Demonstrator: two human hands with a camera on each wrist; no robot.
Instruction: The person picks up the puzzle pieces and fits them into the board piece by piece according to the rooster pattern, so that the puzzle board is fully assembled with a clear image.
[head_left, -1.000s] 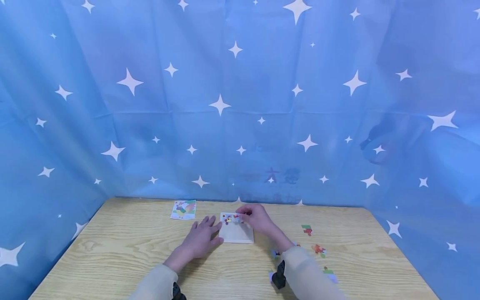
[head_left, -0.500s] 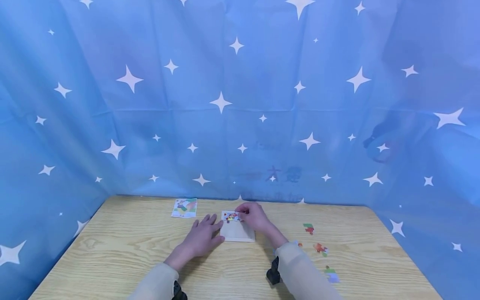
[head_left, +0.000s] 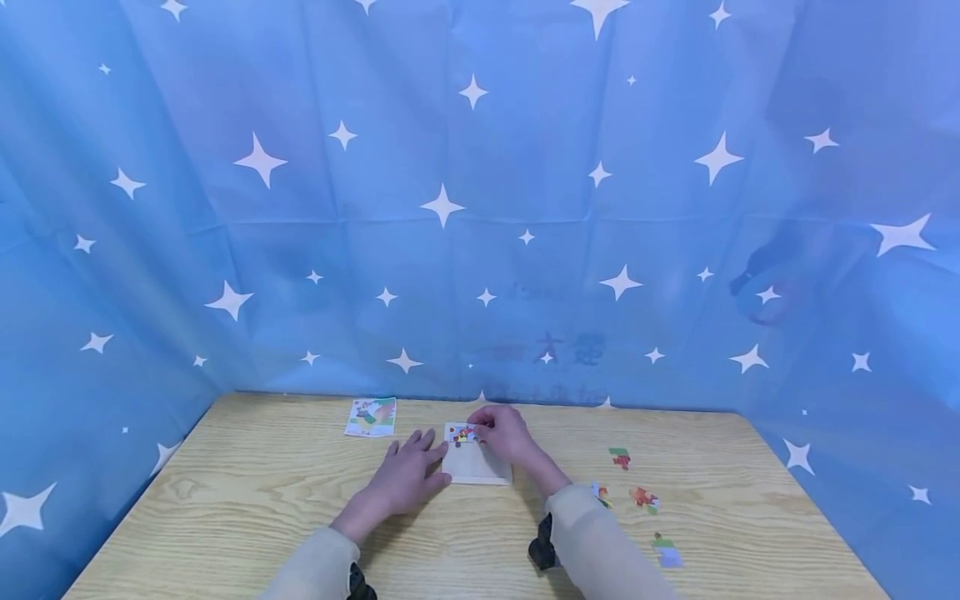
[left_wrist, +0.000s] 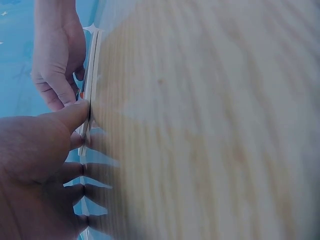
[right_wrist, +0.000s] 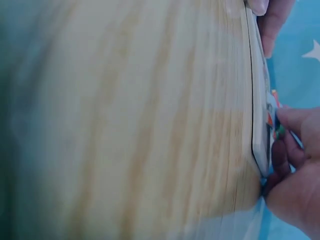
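Observation:
A pale square puzzle board (head_left: 477, 467) lies near the far side of the table. Colourful puzzle pieces (head_left: 459, 433) fill part of its far strip; the near part is bare. My left hand (head_left: 405, 475) is spread flat, its thumb and forefinger touching the board's left edge. Over the board's far right corner, my right hand (head_left: 506, 435) pinches a small colourful puzzle piece (right_wrist: 278, 131) between thumb and fingers. That piece touches or sits just above the board; my fingers hide most of it. In the left wrist view, the thumb (left_wrist: 75, 114) presses against the board's side.
A square picture card (head_left: 371, 417) lies to the left, behind my left hand. Several loose puzzle pieces, among them a red-and-green one (head_left: 621, 457) and an orange one (head_left: 645, 498), are scattered right of my right forearm. A blue star-patterned curtain (head_left: 480, 208) hangs behind the table.
My right hand has shifted slightly at the board's far right corner, and the piece there lies more in line with its neighbours. The right forearm has moved a little left. The left hand stays put.

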